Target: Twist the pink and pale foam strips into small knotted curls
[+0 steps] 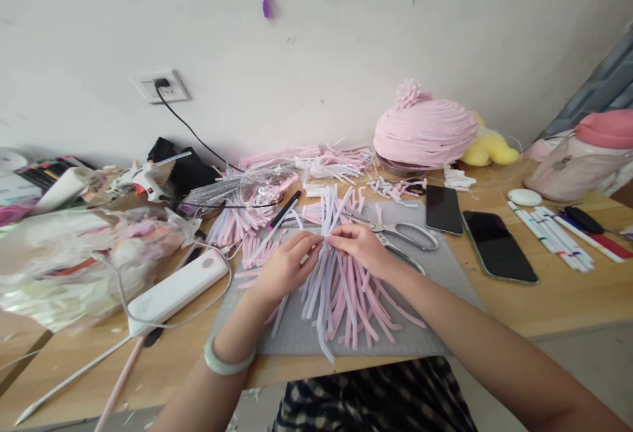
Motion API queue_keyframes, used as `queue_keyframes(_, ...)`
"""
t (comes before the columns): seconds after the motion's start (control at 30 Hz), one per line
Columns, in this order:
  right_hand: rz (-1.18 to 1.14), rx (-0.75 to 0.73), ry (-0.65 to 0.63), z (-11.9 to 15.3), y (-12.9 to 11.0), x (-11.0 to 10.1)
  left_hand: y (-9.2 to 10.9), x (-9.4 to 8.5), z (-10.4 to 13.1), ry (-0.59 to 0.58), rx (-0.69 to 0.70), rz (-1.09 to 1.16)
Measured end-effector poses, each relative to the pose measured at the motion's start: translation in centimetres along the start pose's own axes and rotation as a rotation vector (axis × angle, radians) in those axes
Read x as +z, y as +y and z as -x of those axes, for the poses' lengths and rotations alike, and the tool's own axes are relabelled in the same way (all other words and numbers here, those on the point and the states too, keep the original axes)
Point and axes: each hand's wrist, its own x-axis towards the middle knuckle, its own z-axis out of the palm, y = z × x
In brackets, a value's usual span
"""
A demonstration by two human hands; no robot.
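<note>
A bundle of pale lavender fuzzy stems [321, 287] fans out above the grey mat [395, 339]. My left hand [291, 260] pinches the bundle at its middle from the left side. From the right, the fingertips of my right hand [359, 246] close on the same spot, almost touching the left ones. Pink fuzzy stems [363, 307] lie spread under and to the right of the bundle. Silver scissors [408, 237] rest on the mat behind my right hand, partly hidden. A black marker [285, 210] lies beyond my left hand.
Two phones [444, 209] and white markers [551, 234] lie at the right. A large pink dome [425, 132] stands against the wall. Left are a white power strip [177, 292] with cables, plastic bags [89, 260] and a glue gun [148, 181]. More stems [237, 214] lie behind.
</note>
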Motion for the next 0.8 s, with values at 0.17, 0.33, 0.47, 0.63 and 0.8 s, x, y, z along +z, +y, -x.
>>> queue_keyframes(0.17, 0.045, 0.004, 0.019, -0.3, 0.8, 0.0, -1.0, 0.0, 0.4, -0.018, 0.155, -0.185)
queue_keyframes(0.33, 0.155, -0.072, 0.034, -0.5, 1.1, -0.1, -1.2, 0.2, 0.4, -0.095, 0.145, -0.240)
queue_keyframes(0.47, 0.215, -0.153, 0.053, -0.5, 1.0, 0.0, -0.5, 0.8, -0.2, -0.058, -0.125, 0.008)
queue_keyframes(0.63, 0.275, -0.264, 0.060, -0.3, 0.9, 0.1, 0.3, 1.7, -0.9, -0.023, -0.739, 0.833)
queue_keyframes(0.8, 0.326, -0.202, 0.065, -0.3, 1.0, 0.1, 0.0, 1.8, -1.0, -0.069, -0.912, 1.065)
